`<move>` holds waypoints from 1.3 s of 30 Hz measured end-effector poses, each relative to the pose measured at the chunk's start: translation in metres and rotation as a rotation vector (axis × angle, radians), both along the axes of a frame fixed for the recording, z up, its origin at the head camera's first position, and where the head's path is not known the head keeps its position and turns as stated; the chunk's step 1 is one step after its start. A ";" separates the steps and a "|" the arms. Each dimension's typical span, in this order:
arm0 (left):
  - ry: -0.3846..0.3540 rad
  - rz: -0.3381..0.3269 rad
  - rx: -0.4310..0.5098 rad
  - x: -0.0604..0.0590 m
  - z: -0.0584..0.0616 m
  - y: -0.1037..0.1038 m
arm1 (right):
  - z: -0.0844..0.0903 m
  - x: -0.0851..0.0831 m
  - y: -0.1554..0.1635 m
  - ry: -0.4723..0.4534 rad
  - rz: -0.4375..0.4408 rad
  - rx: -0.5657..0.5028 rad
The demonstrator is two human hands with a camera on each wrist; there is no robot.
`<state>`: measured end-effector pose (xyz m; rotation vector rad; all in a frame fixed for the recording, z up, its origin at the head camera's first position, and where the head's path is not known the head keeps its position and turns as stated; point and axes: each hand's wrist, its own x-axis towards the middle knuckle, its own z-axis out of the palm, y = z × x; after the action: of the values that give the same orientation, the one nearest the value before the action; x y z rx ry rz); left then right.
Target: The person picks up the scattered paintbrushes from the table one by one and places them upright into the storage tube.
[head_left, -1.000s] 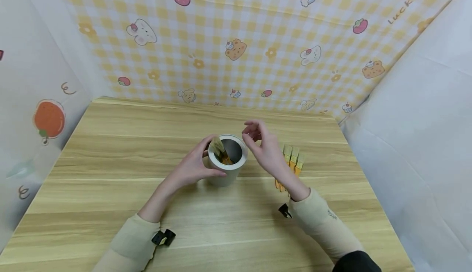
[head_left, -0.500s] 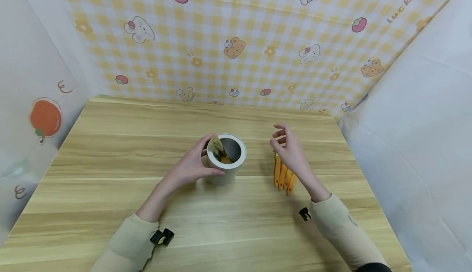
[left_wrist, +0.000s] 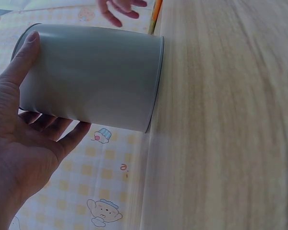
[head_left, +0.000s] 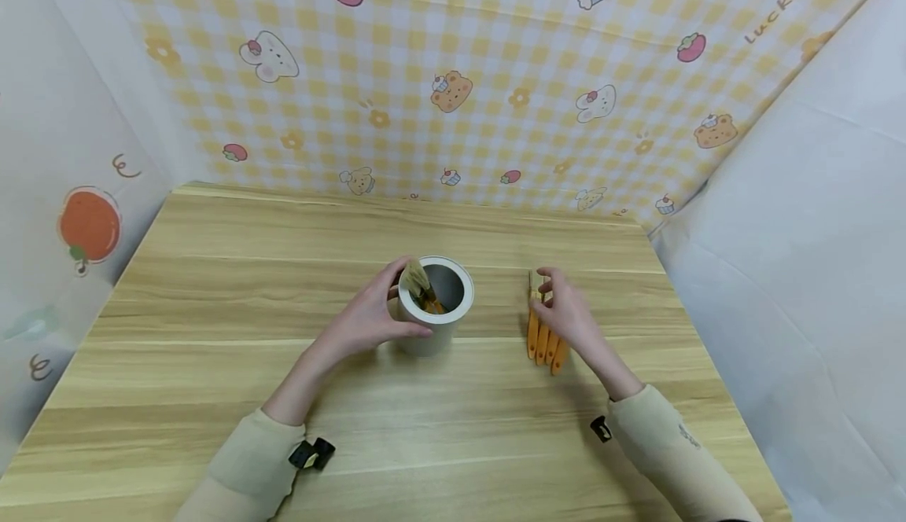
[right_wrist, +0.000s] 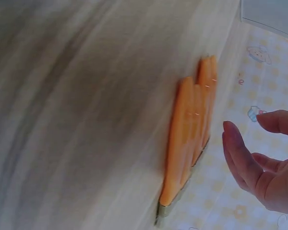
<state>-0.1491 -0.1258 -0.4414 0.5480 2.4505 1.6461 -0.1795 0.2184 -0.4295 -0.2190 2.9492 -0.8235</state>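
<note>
Fingers (head_left: 545, 295) over brushes (head_left: 543, 341), wooden table (head_left: 212, 286), gingham backdrop (head_left: 425, 74)

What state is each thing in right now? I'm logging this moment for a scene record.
Grey cup: upright on the table, open-topped, one brush inside.
Brush in cup: bristles up.
Orange brushes: lying side by side on the table.
Left hand: gripping the cup.
Right hand: open above the orange brushes.

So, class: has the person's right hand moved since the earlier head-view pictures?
Yes. The right hand has moved rightward and down, away from the grey cup, to just above the orange-handled brushes on the table.
</note>
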 end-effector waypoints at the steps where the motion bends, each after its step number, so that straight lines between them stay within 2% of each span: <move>1: -0.001 0.000 -0.001 0.000 0.000 0.000 | -0.002 0.000 0.001 -0.006 0.001 0.011; 14: -0.007 0.001 -0.009 0.000 0.000 0.000 | -0.013 -0.003 -0.002 -0.090 0.001 0.105; 30: 0.006 0.011 -0.020 0.002 0.000 0.000 | -0.019 -0.004 -0.008 -0.044 -0.023 0.151; 39: 0.019 0.004 -0.012 0.002 0.001 0.000 | -0.020 -0.005 -0.010 -0.072 -0.038 0.151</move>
<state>-0.1474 -0.1255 -0.4407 0.5591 2.4749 1.6336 -0.1841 0.2085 -0.4490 -0.1218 2.9385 -0.5952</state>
